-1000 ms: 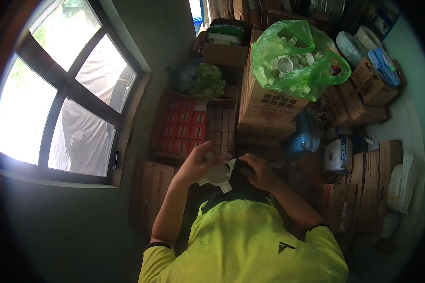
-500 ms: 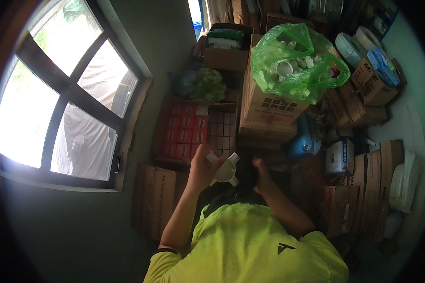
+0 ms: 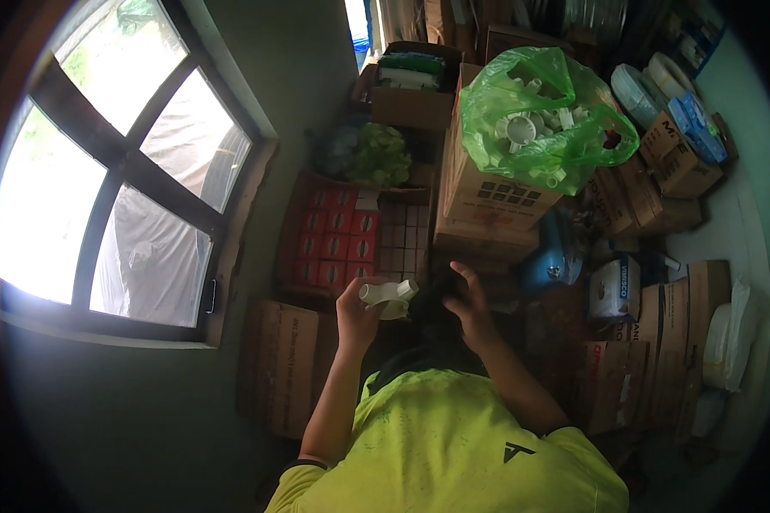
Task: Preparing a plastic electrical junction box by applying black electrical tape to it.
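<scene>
My left hand (image 3: 356,305) grips a white plastic junction fitting (image 3: 389,295) with tubular spouts, turned so that two spout ends face up. To its right, my right hand (image 3: 473,312) has its fingers apart, with nothing visible between them, beside dark cloth (image 3: 436,333) above my yellow shirt. A green plastic bag (image 3: 603,137) full of similar white fittings sits on stacked cardboard boxes (image 3: 488,209) ahead of me.
An open box of red packs (image 3: 334,244) lies ahead-left, behind it bagged green items (image 3: 376,154) and another box (image 3: 411,107). A window (image 3: 120,144) is at the left. Cartons (image 3: 607,385), a blue container (image 3: 543,265) and white coils (image 3: 637,90) crowd the right side.
My left hand has turned the fitting, so its round face now points away and the spouts show end-on. My right hand's fingers have lifted and spread away from the dark cloth.
</scene>
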Motion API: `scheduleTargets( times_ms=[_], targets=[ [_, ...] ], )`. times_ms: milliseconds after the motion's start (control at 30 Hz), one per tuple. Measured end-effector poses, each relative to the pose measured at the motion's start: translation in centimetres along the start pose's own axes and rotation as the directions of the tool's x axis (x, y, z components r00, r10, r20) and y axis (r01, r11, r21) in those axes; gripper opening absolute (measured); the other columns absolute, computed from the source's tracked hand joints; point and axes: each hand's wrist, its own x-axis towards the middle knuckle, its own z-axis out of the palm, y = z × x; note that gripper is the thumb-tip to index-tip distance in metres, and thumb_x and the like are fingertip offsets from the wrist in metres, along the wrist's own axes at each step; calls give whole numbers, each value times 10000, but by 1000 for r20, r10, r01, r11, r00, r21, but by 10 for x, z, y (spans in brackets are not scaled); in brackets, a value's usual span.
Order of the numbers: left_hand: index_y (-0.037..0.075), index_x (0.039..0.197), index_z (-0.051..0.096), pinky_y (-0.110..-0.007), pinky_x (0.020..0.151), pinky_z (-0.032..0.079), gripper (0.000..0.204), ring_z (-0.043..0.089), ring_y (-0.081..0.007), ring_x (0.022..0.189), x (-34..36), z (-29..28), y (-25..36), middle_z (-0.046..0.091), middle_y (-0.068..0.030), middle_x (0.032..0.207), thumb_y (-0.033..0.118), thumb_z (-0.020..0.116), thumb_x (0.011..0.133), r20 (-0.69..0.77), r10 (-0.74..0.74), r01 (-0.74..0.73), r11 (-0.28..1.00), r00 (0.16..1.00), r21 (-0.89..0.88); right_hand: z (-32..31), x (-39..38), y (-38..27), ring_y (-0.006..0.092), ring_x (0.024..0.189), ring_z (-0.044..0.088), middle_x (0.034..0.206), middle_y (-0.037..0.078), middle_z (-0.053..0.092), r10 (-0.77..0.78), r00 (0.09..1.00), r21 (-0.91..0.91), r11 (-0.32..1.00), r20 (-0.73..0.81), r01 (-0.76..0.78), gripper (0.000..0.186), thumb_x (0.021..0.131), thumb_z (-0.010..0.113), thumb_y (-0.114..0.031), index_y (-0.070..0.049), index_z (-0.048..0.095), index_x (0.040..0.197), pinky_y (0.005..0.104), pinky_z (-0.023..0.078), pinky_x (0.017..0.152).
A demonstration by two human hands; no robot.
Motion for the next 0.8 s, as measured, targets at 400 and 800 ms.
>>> scheduleTargets(
  times_ms=[400,800],
  targets=[
    [-38,1101,546,-323,777,512,323,642,-180,900,-10,-7,-17,637,-106,960,49,696,829,388,-376,539,641,841,-546,-20,16,6,220,1145,541,1220,106,554,255,916,696,595,311,-402,474,851,553,-148,-37,460,1302,368,441,978],
    [99,1357,386,-423,819,552,485,586,-229,1092,-14,-5,-15,533,-110,1251,259,570,938,506,-237,530,623,829,-576,-16,12,-18,147,1044,593,1221,77,564,-66,994,-56,997,-90,61,417,907,600,-101,-2,462,1287,295,470,894]
  ],
)
